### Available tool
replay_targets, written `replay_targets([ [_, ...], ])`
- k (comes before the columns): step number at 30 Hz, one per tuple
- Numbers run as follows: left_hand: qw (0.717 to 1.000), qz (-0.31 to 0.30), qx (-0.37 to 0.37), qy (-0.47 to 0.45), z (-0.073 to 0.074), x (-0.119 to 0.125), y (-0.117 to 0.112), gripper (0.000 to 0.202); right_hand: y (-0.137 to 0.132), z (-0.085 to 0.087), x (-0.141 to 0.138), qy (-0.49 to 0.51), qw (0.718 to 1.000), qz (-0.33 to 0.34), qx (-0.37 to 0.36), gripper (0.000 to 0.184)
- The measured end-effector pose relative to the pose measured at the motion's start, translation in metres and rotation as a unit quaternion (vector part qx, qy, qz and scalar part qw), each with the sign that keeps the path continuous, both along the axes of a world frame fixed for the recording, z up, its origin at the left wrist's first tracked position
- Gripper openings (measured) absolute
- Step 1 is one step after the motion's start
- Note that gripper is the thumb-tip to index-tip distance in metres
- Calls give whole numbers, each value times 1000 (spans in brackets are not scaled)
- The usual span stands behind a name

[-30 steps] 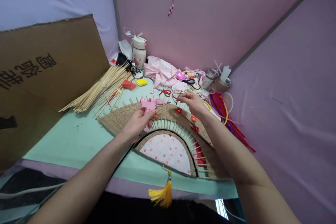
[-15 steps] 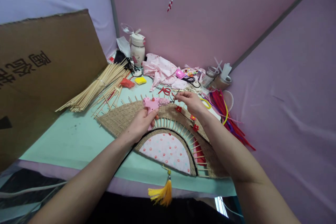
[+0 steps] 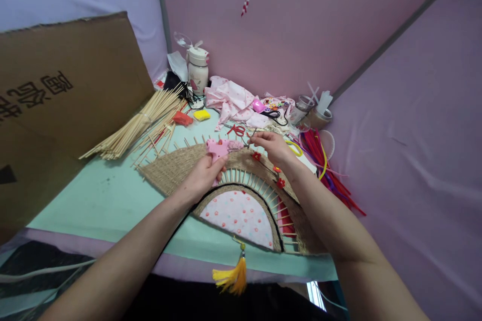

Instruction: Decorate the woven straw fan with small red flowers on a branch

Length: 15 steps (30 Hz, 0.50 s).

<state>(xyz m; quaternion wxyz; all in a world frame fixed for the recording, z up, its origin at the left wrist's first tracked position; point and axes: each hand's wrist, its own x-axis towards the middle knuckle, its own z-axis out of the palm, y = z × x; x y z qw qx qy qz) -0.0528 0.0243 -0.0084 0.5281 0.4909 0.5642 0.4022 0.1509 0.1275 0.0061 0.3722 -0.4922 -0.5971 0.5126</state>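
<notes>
My left hand is wrapped round the grip of a pink hot glue gun, its nozzle pointing right. Close to the nozzle, my right hand pinches a thin dark stem; what the stem is made of cannot be made out. Both hands are over a large fan of woven twine on wooden sticks. Red flowers on a dark stem lie on its right part, partly behind my right arm. A half-round panel of printed cloth forms the fan's centre, and a yellow tassel hangs below it.
A bundle of wooden sticks lies beside a cardboard box at left. Red-handled scissors, a white bottle and crumpled pink cloth are at the back. Red and purple pipe cleaners lie at right.
Almost nothing differs. The dark stem and my right hand have shifted very slightly near the nozzle; the glue gun stays in my left hand.
</notes>
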Motion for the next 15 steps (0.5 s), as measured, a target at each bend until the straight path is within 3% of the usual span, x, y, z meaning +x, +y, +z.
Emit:
replay_targets([
  [15, 998, 15, 19, 62, -5, -5, 1, 40, -3, 1, -1, -7, 1000, 0, 7, 19],
])
